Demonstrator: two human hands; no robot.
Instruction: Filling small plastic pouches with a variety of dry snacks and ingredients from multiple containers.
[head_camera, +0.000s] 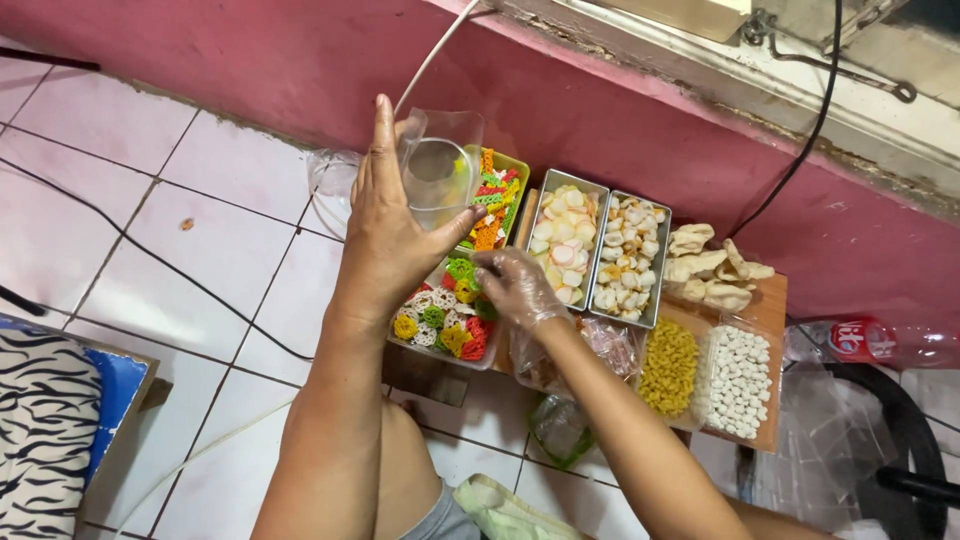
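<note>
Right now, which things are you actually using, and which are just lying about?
In use: clear bag in left hand; gloved right hand over tray of colourful crackers.

Lying about: bottle, black cable, striped cushion, white pellets.

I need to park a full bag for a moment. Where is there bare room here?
White tile floor left of the board, between the black cable and pink wall, is bare. The board itself is crowded: snack trays side by side, pale crackers filling its far right corner.
</note>
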